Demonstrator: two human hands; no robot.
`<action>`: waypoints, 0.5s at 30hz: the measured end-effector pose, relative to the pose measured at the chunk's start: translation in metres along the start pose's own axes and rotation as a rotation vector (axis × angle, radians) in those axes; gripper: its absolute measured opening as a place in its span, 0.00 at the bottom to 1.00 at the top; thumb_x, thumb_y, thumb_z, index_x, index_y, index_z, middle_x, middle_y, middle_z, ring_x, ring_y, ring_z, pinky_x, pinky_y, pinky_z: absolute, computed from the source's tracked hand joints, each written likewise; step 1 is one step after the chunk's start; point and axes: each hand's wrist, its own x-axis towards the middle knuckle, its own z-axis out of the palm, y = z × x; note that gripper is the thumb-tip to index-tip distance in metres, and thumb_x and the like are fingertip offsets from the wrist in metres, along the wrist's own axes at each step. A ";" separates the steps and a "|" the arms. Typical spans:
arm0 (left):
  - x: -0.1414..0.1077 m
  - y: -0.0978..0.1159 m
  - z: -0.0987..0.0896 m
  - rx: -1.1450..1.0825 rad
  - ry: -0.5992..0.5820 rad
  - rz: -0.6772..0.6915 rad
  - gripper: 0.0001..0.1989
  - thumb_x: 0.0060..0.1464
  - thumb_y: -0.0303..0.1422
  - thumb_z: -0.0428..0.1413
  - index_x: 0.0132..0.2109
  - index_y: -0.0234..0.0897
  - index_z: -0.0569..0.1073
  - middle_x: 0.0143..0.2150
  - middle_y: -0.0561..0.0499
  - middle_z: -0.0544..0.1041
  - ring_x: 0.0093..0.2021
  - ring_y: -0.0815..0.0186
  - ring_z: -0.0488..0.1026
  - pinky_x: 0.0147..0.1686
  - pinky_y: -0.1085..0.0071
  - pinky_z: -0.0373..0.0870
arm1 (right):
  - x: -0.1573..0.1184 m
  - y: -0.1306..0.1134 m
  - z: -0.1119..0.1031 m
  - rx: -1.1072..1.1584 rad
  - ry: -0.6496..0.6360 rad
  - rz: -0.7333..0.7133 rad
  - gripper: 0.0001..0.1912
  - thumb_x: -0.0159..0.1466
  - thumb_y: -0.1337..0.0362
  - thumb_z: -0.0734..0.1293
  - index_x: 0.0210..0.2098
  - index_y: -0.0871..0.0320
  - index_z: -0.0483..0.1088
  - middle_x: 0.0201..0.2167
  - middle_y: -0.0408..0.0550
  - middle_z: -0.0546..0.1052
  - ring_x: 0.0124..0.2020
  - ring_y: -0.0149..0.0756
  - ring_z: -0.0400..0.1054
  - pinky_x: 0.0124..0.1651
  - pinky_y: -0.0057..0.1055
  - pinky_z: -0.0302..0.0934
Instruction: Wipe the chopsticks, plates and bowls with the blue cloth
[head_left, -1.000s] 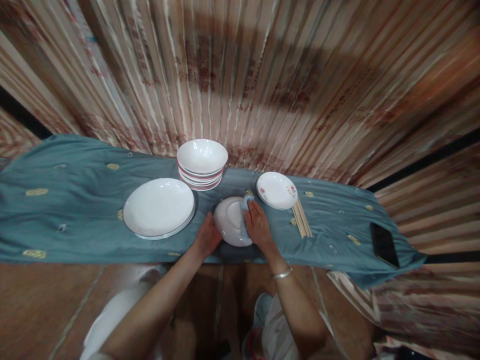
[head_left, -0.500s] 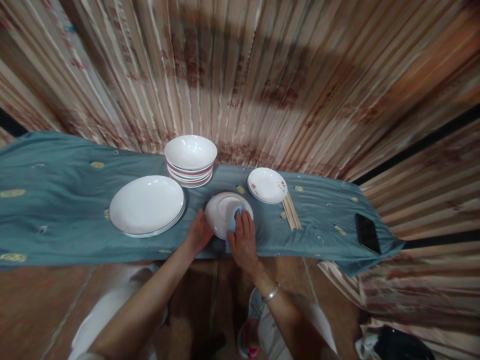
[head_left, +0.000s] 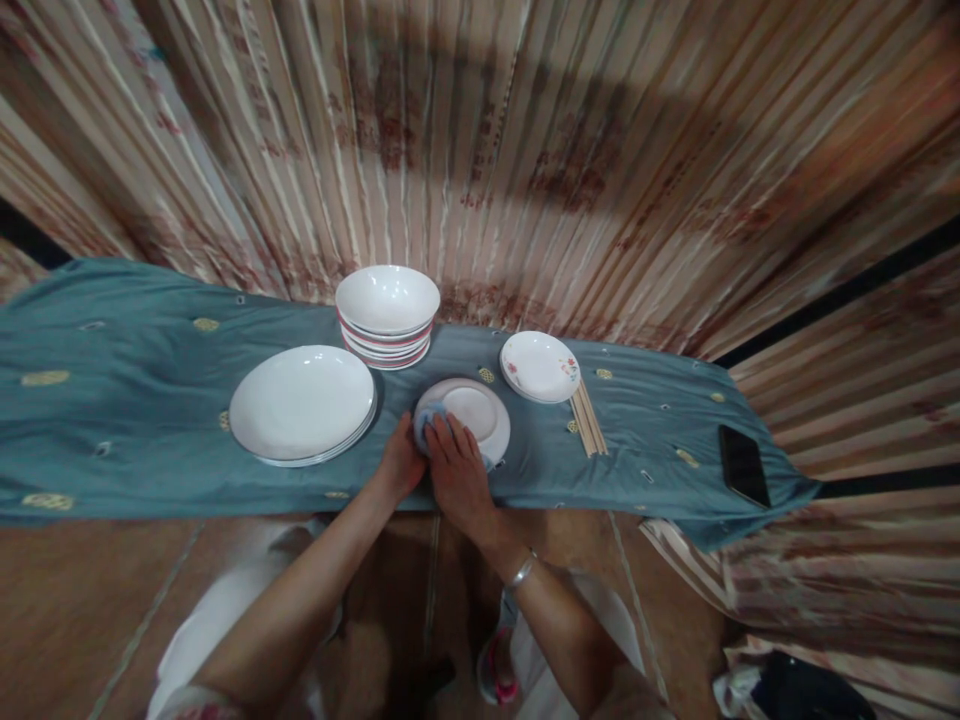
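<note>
A small white plate (head_left: 491, 408) lies with its underside and foot ring facing up, close to the table's front edge. My left hand (head_left: 403, 462) grips its left rim, fingers closed there and partly hidden. With my right hand (head_left: 456, 465) I press a light blue cloth (head_left: 427, 418) onto the left part of the plate. The fingers are bent over the cloth and cover much of it. A silver bracelet (head_left: 524, 568) circles my right wrist.
Large oval plates (head_left: 304, 400) are stacked at left, bowls (head_left: 388, 300) behind. Small flowered plates (head_left: 541, 362) sit at right beside chopsticks (head_left: 589, 420). A black phone (head_left: 744, 465) lies near the right end of the teal tablecloth (head_left: 150, 400). A striped curtain (head_left: 450, 150) hangs behind.
My right hand and the cloth have moved from the right side of the plate to its left rim, near my left hand. The view has shifted slightly.
</note>
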 end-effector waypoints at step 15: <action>-0.007 -0.002 0.004 0.005 -0.063 0.017 0.23 0.65 0.35 0.38 0.63 0.33 0.63 0.49 0.45 0.79 0.53 0.64 0.73 0.56 0.69 0.64 | 0.036 0.009 -0.011 0.080 -0.003 0.100 0.22 0.68 0.63 0.56 0.60 0.60 0.61 0.63 0.53 0.63 0.66 0.45 0.50 0.64 0.45 0.48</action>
